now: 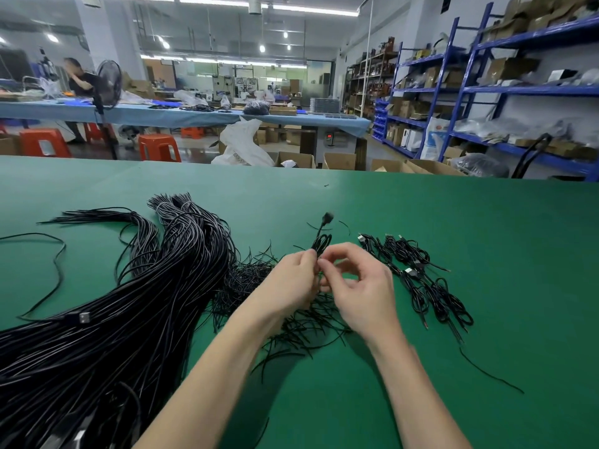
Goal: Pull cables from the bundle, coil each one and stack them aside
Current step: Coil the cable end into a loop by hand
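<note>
A thick bundle of black cables lies across the left of the green table. Both hands meet above the table's middle around one coiled black cable, whose plug end sticks up and away from me. My left hand grips the coil from the left. My right hand pinches it from the right with thumb and forefinger. A group of several coiled cables lies to the right of my hands.
A heap of short thin black ties lies under and beside my wrists. Single loose cables lie at the far left and near right. Beyond the table's far edge stand cardboard boxes, red stools and blue shelving.
</note>
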